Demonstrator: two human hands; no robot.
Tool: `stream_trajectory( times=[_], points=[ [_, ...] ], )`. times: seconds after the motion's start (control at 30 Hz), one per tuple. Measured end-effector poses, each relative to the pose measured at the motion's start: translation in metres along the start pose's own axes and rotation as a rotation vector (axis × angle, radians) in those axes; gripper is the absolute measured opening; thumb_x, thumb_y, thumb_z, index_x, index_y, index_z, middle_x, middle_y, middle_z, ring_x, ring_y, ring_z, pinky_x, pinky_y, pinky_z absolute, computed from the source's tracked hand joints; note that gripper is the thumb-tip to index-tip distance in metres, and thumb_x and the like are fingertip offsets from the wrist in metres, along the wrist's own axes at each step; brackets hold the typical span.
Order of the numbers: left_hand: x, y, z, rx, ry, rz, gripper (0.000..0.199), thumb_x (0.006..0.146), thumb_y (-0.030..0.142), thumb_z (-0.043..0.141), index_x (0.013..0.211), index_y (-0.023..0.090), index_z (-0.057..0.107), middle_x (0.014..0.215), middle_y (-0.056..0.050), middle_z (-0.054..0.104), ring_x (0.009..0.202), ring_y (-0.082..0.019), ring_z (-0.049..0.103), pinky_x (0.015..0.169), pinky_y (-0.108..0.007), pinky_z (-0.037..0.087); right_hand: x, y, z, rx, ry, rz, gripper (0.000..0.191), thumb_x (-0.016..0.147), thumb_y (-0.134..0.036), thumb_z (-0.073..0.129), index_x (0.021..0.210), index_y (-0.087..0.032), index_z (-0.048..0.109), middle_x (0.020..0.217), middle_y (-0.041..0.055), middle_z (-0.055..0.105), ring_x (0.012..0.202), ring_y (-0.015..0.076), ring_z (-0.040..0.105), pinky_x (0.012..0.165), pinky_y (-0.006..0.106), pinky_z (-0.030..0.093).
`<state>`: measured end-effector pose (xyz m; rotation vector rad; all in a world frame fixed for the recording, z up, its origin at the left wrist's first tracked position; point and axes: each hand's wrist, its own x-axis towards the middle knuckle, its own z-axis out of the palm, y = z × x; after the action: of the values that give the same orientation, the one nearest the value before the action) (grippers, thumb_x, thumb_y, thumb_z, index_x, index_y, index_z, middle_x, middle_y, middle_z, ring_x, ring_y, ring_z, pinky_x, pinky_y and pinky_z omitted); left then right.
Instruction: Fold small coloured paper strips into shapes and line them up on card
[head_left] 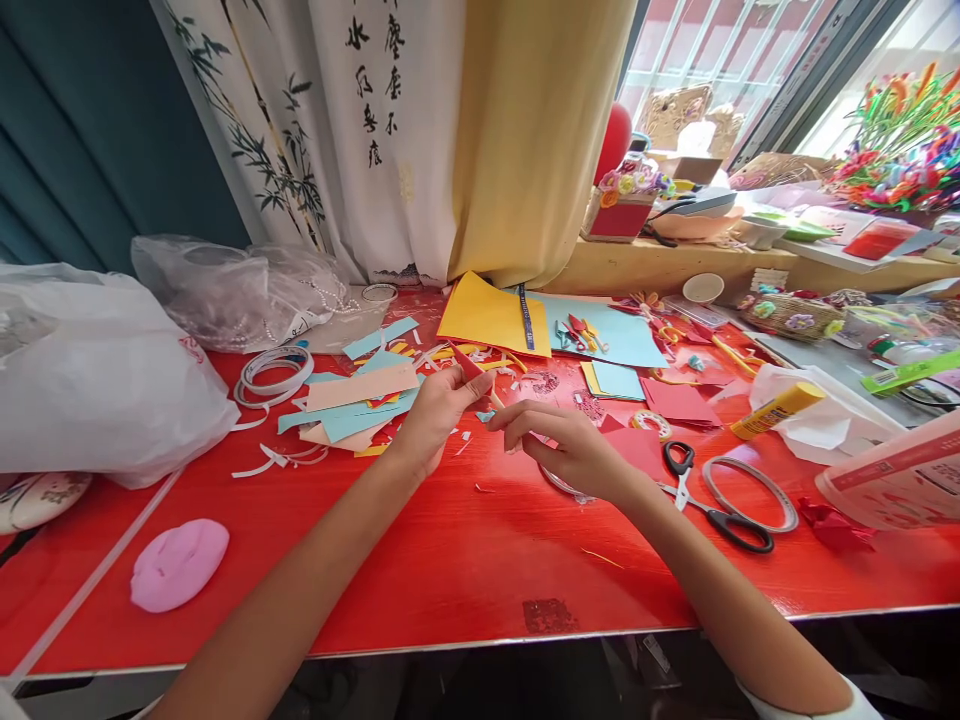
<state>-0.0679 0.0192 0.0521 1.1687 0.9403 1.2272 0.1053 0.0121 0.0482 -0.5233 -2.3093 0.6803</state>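
Pinching a small red paper piece (466,362) between thumb and fingers, my left hand (433,418) holds it up over the middle of the red table (420,570). My right hand (574,450) is half curled just beside it, fingertips near the piece's lower end; I cannot tell whether they touch it or grip anything.

As I judge it, plenty of cutting is done: a peach strip (362,388) and a pale blue strip (352,422) lie in a loose pile to the left of my hands, with white scraps (274,458) scattered in front of them. The piece I hold looks shaped or folded, though its exact form is too small to make out, and I see no sign that it is joined to anything.

Much paper seems unused: the large yellow sheet (484,312) and the pale blue sheet (626,340) lie beyond my hands, and red sheets (679,402) rest to the right. The scissors (682,492) and the glue stick (780,410) lie out of my grasp.
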Motion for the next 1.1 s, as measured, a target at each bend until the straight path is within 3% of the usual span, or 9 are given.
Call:
stream_trajectory(
  times=[0.17,0.37,0.57,0.67,0.87,1.0,1.1],
  points=[
    [-0.002,0.003,0.003,0.015,0.008,0.041,0.028,0.069,0.039,0.063,0.07,0.012,0.056,0.066,0.0,0.055,0.064,-0.011,0.051,0.065,-0.026,0.042,-0.001,0.0,0.002,-0.023,0.002,-0.024,0.025,0.08,0.0,0.039,0.083,-0.019,0.054,0.1,0.0044,0.06,0.094,0.0121,0.056,0.077,0.027,0.046],
    [-0.003,0.006,0.003,0.023,-0.112,-0.017,0.03,0.07,0.041,0.062,0.066,0.011,0.059,0.066,-0.002,0.057,0.062,-0.011,0.05,0.062,-0.026,0.041,-0.001,0.0,0.002,-0.025,0.004,-0.025,0.023,0.08,0.0,0.039,0.081,-0.019,0.053,0.098,0.0042,0.06,0.092,0.0116,0.056,0.077,0.026,0.046],
    [-0.004,-0.003,0.003,0.047,-0.053,0.051,0.03,0.071,0.04,0.062,0.063,0.011,0.059,0.062,-0.001,0.054,0.062,-0.011,0.049,0.063,-0.025,0.039,0.0,-0.006,0.005,-0.041,-0.019,-0.009,0.022,0.082,-0.004,0.039,0.085,-0.019,0.054,0.099,0.0057,0.06,0.095,0.0132,0.055,0.08,0.028,0.045],
    [-0.003,-0.001,0.002,-0.004,-0.116,0.018,0.034,0.073,0.043,0.059,0.063,0.011,0.06,0.063,-0.002,0.056,0.062,-0.011,0.05,0.063,-0.026,0.039,0.002,-0.006,0.006,0.031,0.025,0.005,0.014,0.083,-0.01,0.046,0.088,-0.02,0.055,0.098,0.0056,0.06,0.093,0.014,0.056,0.081,0.03,0.046],
    [-0.003,0.006,0.006,-0.171,-0.192,0.054,0.029,0.077,0.04,0.056,0.087,0.015,0.065,0.088,-0.005,0.063,0.08,-0.015,0.056,0.074,-0.028,0.042,0.004,-0.004,0.003,0.575,0.306,0.16,0.004,0.078,-0.017,0.057,0.079,-0.021,0.058,0.094,0.0015,0.063,0.084,0.013,0.06,0.078,0.031,0.049],
    [-0.005,0.005,0.009,-0.181,-0.164,0.14,0.021,0.07,0.028,0.067,0.088,0.018,0.064,0.093,-0.004,0.063,0.089,-0.016,0.056,0.079,-0.029,0.043,0.006,-0.003,-0.001,0.934,0.516,0.246,0.004,0.077,-0.021,0.06,0.08,-0.024,0.059,0.086,-0.0019,0.066,0.076,0.0088,0.062,0.074,0.023,0.051],
    [-0.008,0.007,0.011,-0.119,-0.144,0.191,0.023,0.066,0.024,0.07,0.088,0.019,0.063,0.094,-0.003,0.063,0.091,-0.017,0.057,0.076,-0.028,0.044,0.007,-0.004,0.0,1.122,0.582,0.312,0.005,0.077,-0.023,0.061,0.082,-0.023,0.061,0.084,-0.0028,0.067,0.072,0.0051,0.063,0.069,0.014,0.052]
  ],
)
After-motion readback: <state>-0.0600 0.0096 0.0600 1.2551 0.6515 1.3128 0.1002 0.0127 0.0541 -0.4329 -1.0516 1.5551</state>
